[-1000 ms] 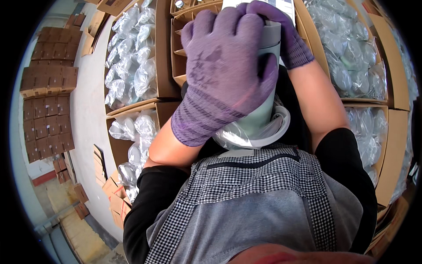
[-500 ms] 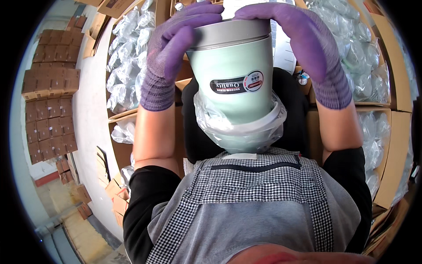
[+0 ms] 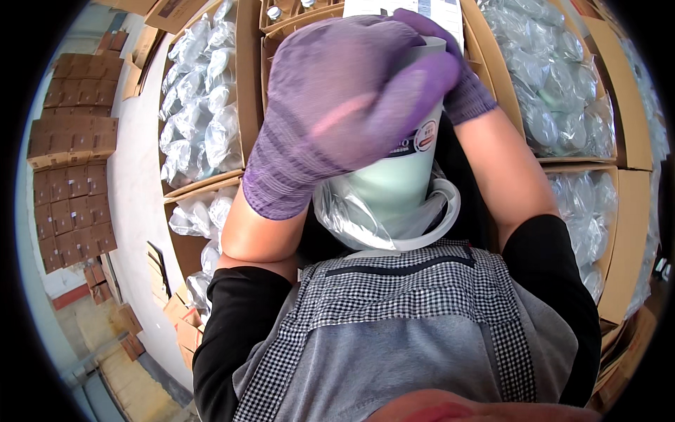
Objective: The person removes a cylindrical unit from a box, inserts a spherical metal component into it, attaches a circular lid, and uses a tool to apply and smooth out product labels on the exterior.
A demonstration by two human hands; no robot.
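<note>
A pale green vacuum flask (image 3: 402, 184) with a dark label stands upright between my legs. Crumpled clear plastic bag (image 3: 344, 218) gathers round its lower part, and a whitish ring-like handle (image 3: 451, 211) curves beside its base. My left hand (image 3: 344, 95), in a purple knit glove, is closed over the flask's top, its thumb down the near side; motion smears it slightly. Behind it, my right hand (image 3: 464, 95), gloved alike, curls round the far right of the top. Only a small grey edge of the lid (image 3: 434, 44) shows between them.
Open cartons of plastic-wrapped items stand on the left (image 3: 204, 105) and right (image 3: 555, 91). A divided carton (image 3: 309, 15) and printed paper sheets (image 3: 450, 15) lie beyond my hands. Stacked brown boxes (image 3: 74, 176) line the far left, with flattened cardboard (image 3: 186, 323) on the floor.
My left hand has swung right across the top of the flask and now hides most of the lid. My right hand has shifted left, behind it. The handle ring shows more clearly.
</note>
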